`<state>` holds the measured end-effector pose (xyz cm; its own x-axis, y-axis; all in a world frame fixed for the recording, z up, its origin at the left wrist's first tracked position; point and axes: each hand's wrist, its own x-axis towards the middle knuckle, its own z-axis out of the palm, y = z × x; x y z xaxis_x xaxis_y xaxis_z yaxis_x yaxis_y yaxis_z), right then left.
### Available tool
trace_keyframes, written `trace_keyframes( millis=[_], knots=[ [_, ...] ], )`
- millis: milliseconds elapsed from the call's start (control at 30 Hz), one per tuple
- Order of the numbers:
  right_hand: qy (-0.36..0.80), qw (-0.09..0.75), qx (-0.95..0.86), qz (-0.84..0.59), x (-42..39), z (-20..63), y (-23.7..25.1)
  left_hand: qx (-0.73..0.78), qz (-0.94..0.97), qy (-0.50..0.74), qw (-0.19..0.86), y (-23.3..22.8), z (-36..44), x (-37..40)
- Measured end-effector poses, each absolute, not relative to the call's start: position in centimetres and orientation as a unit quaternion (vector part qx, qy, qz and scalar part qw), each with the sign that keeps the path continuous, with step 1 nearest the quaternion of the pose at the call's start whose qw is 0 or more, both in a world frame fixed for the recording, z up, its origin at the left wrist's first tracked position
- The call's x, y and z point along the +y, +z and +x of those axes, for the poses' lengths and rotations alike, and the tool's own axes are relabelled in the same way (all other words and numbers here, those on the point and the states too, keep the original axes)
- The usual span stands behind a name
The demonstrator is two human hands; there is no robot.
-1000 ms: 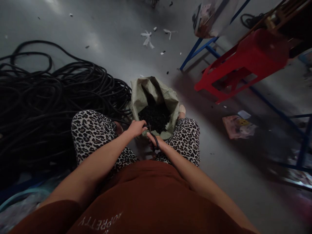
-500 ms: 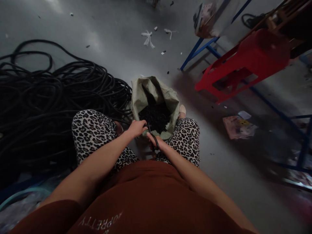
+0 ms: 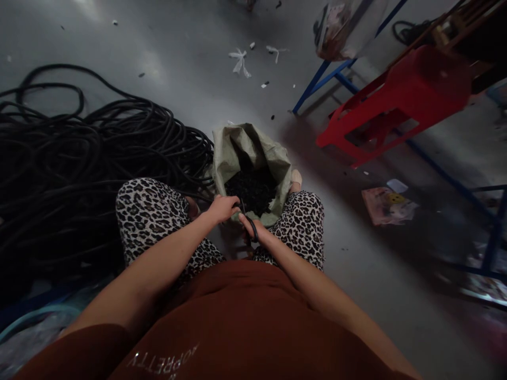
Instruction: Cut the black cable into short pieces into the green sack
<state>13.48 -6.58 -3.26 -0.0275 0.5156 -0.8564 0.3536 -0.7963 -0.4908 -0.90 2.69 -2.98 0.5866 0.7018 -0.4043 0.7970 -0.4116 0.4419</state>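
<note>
My left hand is closed around a black rubber cord that runs in from the left, its tip showing by my fingers. Scissors with black handles are in my right hand, their blades pointing up toward the cord's tip. Whether the blades touch the cord I cannot tell. Both hands are over the near rim of a pale green woven sack, which stands open between my knees. Small black pieces lie inside it.
A big tangle of black cord covers the floor at left. At right a red plastic stool lies tilted by a blue metal frame. White scraps and a printed plastic bag are on the floor. A light blue tub stands at lower left.
Both hands stay almost in place over the sack's rim. The scissors have shifted slightly near the left fingers. The cord tangle and the sack look unchanged.
</note>
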Motion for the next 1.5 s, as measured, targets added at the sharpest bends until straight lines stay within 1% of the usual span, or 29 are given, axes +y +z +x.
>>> trace_keyframes(
  millis=[200, 333, 567, 900, 1200, 1333, 1500],
  knots=[
    [0.651, 0.12, -0.253, -0.706, -6.3, 13.4, -2.6, 0.469, 0.83, -0.056, 0.297, -2.9, -1.2, 2.7],
    [0.646, 0.134, -0.237, -0.713, -6.1, 13.5, -2.4, 0.457, 0.838, -0.055, 0.293, -2.9, -1.3, 2.8],
    [0.624, 0.136, -0.246, -0.73, -6.4, 13.2, -2.8, 0.451, 0.839, -0.062, 0.298, -2.9, -1.1, 2.9],
    [0.606, 0.103, -0.269, -0.742, -6.9, 13.4, -2.8, 0.456, 0.833, -0.08, 0.302, -2.6, -1.0, 3.0],
    [0.62, 0.117, -0.23, -0.741, -6.9, 14.0, -2.1, 0.47, 0.829, -0.072, 0.294, -3.1, -1.2, 3.2],
    [0.644, 0.113, -0.231, -0.72, -6.9, 14.0, -3.0, 0.483, 0.82, -0.058, 0.301, -3.2, -1.3, 3.2],
    [0.634, 0.107, -0.303, -0.704, -7.0, 14.0, -4.5, 0.487, 0.816, -0.069, 0.302, -3.1, -1.2, 3.2]
  ],
)
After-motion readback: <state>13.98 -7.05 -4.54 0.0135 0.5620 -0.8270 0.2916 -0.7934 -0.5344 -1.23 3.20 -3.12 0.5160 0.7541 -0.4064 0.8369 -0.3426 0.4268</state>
